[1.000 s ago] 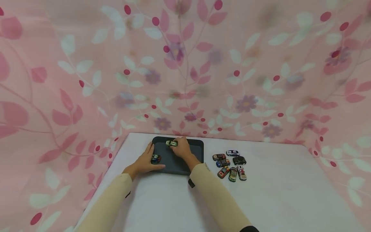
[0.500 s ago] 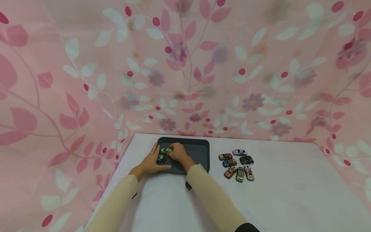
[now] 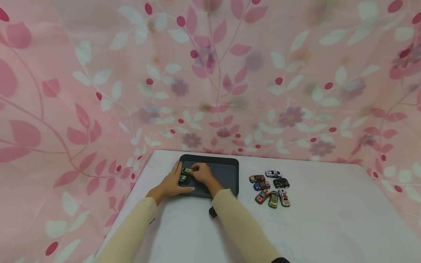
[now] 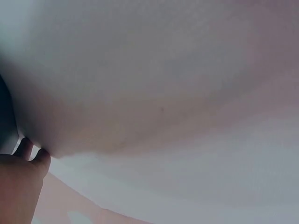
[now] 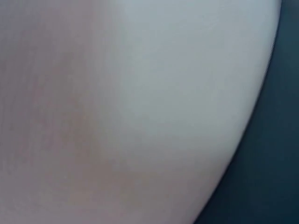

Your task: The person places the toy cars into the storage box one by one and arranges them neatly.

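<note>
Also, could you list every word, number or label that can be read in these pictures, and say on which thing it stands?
No text can be read in any view.
Toy cars on the table: printed patterns, too small and blurred to read.
Two toy cars at the hands, on the dark tray: markings blurred, unreadable.
Pink cloth: only leaves and flowers, no writing.
Both wrist views: blurred surfaces, no text.

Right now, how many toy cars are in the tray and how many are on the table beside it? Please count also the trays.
Toy cars in the tray, at the two hands: 2, a green one and a blue one
Toy cars in the group on the table, right of the tray: 7
Trays: 1
Total: 9 toy cars and 1 tray, 10 things
</note>
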The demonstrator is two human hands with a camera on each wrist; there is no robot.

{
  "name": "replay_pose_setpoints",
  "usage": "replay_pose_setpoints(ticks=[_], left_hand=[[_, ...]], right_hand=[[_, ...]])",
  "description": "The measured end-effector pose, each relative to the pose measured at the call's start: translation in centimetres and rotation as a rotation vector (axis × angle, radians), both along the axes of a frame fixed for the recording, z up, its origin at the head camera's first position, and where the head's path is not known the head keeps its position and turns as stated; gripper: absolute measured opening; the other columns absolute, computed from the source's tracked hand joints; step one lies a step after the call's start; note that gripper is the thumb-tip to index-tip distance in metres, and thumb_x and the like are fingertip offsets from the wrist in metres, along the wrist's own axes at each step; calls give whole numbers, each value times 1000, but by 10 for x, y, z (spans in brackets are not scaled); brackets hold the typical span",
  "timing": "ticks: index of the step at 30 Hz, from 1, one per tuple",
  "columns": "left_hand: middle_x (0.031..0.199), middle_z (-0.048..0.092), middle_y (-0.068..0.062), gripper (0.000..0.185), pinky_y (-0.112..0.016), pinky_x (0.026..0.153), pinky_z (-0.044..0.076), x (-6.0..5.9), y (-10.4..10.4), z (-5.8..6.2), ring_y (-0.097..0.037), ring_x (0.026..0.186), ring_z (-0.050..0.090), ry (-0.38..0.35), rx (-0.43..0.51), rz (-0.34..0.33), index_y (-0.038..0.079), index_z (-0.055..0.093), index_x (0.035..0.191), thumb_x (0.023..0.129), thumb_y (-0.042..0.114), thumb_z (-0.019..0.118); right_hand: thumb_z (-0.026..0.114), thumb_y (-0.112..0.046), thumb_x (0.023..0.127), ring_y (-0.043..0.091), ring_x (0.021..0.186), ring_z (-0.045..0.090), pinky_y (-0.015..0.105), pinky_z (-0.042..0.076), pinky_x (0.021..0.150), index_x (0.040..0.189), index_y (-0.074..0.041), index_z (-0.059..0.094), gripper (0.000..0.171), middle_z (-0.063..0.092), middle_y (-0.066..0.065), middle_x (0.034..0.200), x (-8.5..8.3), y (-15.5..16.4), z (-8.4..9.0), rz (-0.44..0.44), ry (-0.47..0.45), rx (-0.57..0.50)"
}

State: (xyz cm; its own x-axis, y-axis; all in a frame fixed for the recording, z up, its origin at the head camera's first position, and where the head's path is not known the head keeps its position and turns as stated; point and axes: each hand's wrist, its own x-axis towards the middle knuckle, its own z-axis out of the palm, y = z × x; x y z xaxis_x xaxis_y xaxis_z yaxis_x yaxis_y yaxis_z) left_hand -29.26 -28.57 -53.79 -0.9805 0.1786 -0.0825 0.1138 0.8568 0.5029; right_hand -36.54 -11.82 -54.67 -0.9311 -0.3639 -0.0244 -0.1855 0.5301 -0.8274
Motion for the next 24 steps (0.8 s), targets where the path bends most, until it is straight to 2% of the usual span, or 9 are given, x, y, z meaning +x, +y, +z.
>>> replay_pose_setpoints(ticks=[6,18,24], left_hand=[[166,-8,-18,130,-58,113,33,-1,-1,2,-45,148,23,14,5,-8,0,-1,158,75,72,70],[166,-10,-15,129,-58,115,31,0,-1,1,-43,150,19,0,-16,-4,2,1,159,75,72,69],[166,-12,-14,131,-58,115,29,-2,-2,1,-43,150,18,-27,-38,-5,2,-1,159,74,77,66]], right_hand=[[72,-21,91,21,95,68,36,55,84,110,-11,76,22,74,6,103,-1,-3,-2,-13,22,-9],[71,-21,92,22,97,67,37,55,85,112,-10,75,23,73,7,106,0,-4,-3,-10,-2,-4],[70,-28,92,27,106,64,43,53,90,124,-8,67,37,67,11,117,2,0,1,17,-35,-11]])
